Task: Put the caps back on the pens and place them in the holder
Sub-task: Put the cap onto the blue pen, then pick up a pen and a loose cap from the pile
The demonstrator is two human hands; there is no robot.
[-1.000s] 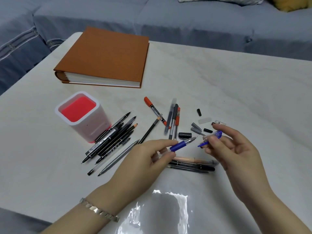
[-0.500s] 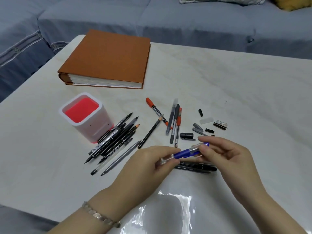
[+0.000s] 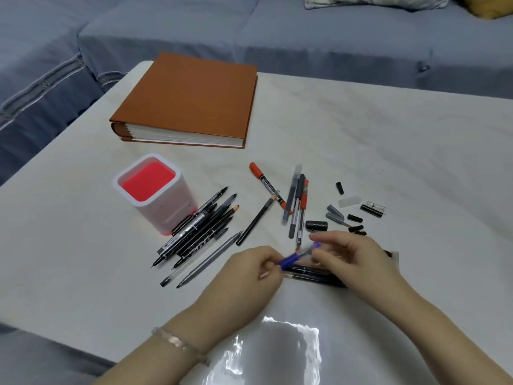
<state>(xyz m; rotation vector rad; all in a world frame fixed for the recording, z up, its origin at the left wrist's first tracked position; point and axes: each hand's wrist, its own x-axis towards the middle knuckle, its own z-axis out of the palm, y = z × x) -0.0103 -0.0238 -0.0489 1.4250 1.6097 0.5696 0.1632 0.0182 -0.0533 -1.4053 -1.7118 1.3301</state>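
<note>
— Where is the blue pen (image 3: 291,259)?

— Just over the table (image 3: 388,151), near its front edge, held at a slant between both hands. The left hand (image 3: 249,270) has its grip pinched on the lower, dark-blue part of the barrel. The right hand (image 3: 352,255) has its grip curled round the upper end, where a bit of blue shows at the fingertips.

— Is the cap fully on?

— I cannot tell. That spot is blurred and the fingers cover it.

— What lies under the hands?

— A few black pens (image 3: 313,275), flat on the table and partly hidden by the right hand.

— And the holder (image 3: 155,195)?

— White outside and red inside, it stands upright well to the left of the hands. A bundle of dark pens (image 3: 200,232) lies against its right side, fanned toward the front edge.

— Further out?

— An orange marker (image 3: 265,184) is crossed by a black pencil (image 3: 256,220). Just right of them, three pens (image 3: 297,201) lie side by side. Loose caps (image 3: 347,218) are scattered beyond the right hand. A closed brown book (image 3: 191,98) sits at the back left of the table, with a blue sofa (image 3: 305,37) behind. The left wrist wears a bracelet (image 3: 180,343).
</note>
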